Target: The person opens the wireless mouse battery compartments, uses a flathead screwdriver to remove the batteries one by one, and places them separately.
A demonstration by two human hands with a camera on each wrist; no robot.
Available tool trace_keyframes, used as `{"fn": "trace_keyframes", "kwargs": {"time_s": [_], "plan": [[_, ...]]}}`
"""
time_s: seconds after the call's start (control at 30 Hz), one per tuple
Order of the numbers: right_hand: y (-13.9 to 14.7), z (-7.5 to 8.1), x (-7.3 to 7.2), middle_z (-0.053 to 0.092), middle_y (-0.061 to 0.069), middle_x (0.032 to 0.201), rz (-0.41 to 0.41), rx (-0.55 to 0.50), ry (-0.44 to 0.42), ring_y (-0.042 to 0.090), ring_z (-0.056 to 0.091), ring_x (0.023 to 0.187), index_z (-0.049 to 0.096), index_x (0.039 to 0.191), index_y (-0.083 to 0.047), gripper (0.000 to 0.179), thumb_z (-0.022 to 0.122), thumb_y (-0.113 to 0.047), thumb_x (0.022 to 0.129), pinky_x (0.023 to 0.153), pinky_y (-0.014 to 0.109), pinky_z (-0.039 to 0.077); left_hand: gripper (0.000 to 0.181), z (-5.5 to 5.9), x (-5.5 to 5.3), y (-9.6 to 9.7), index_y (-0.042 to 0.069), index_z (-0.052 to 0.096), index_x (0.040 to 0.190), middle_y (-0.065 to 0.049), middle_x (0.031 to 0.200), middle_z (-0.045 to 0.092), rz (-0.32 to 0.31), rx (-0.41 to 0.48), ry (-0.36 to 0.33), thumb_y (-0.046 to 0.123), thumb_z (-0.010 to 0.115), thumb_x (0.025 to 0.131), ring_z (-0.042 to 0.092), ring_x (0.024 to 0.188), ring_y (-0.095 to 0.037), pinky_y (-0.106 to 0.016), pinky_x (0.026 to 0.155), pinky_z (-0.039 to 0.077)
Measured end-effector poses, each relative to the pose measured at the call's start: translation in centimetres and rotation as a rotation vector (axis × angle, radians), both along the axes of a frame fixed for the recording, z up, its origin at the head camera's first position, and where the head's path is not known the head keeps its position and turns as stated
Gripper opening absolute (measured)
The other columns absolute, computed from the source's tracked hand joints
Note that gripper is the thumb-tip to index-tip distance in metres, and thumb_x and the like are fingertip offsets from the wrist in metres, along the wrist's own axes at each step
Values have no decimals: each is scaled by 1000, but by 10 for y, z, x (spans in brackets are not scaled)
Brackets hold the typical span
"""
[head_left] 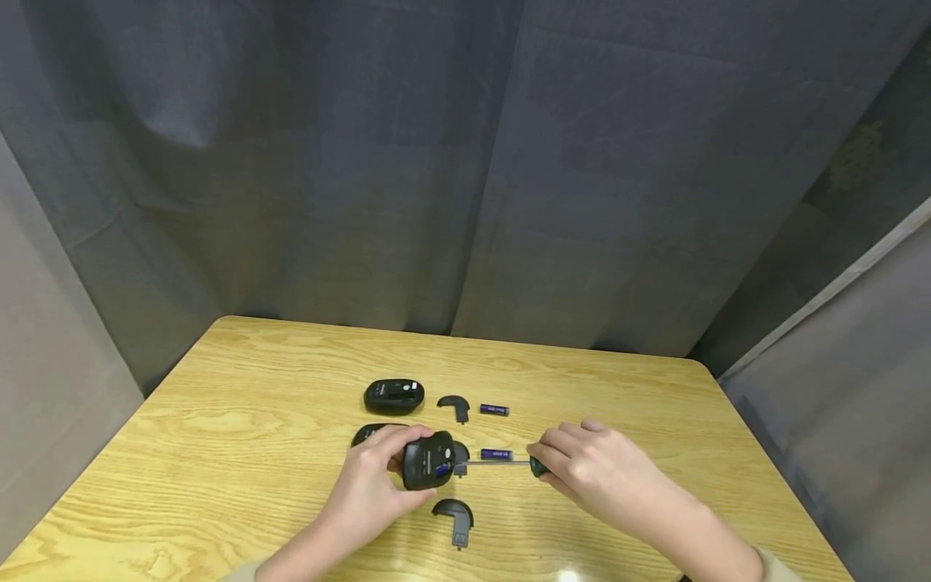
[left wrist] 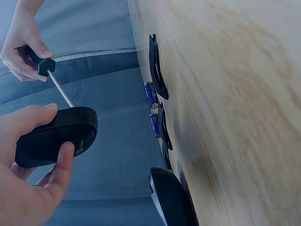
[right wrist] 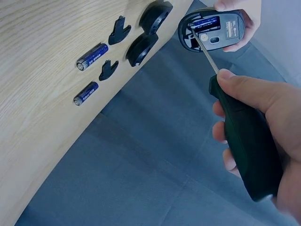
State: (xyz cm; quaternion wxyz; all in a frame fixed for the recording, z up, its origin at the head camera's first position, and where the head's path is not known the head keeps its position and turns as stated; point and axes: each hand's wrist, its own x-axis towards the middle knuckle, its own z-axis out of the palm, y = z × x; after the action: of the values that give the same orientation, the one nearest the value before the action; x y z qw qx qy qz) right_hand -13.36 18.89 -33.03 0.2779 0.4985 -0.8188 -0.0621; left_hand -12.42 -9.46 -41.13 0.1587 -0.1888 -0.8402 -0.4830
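Note:
My left hand (head_left: 374, 477) grips a black computer mouse (head_left: 429, 461) above the table, its underside turned toward the right. In the right wrist view the mouse's battery bay lies open with a blue battery (right wrist: 205, 23) inside. A screwdriver with a dark green handle (right wrist: 247, 136) is held in my right hand (head_left: 600, 473). Its metal shaft (right wrist: 207, 56) reaches into the bay near the battery's end; whether the tip touches the battery is hard to tell. Behind the held mouse, a second mouse (head_left: 367, 432) is partly hidden by my left hand.
Another mouse (head_left: 393, 397) lies upside down at the back. Three black battery covers lie on the wooden table (head_left: 276, 388): a back cover (head_left: 456, 404), a middle cover (head_left: 461, 457) and a front cover (head_left: 455, 517). Two loose blue batteries, one back (head_left: 494, 410) and one nearer (head_left: 497, 454), lie right of them.

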Motion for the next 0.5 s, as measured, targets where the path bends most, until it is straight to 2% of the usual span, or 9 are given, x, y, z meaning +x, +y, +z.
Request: {"fn": "trace_keyframes", "kwargs": {"time_s": [0.13,0.27,0.4,0.5], "plan": [[0,-2,-1,63,-7,82,-5,-8,-11,8,60,71,70,92,-14,33,85,-24,64,55,22,44,66,-1,-1,0,16,65,112,2,106,62,-13,-1,13,5,90,52,62,84,-9,-15,65,55],[3,-5,-6,65,-7,82,18,-49,-51,8,61,72,71,92,-13,33,85,-23,65,56,22,46,67,0,0,-1,17,65,112,1,107,62,-3,15,-22,4,90,52,63,84,-10,-16,65,55],[9,-11,-12,66,-7,84,43,-134,-116,7,63,74,71,94,-14,34,85,-21,64,58,23,51,68,0,-1,-4,18,66,112,0,108,64,28,77,-74,3,90,51,63,85,-13,-17,66,55],[15,-17,-18,67,-7,86,63,-199,-152,7,63,75,71,96,-14,36,85,-19,64,60,25,53,68,0,-2,-6,17,65,114,-1,110,64,23,149,-119,2,90,52,64,90,-15,-19,70,56]]}}
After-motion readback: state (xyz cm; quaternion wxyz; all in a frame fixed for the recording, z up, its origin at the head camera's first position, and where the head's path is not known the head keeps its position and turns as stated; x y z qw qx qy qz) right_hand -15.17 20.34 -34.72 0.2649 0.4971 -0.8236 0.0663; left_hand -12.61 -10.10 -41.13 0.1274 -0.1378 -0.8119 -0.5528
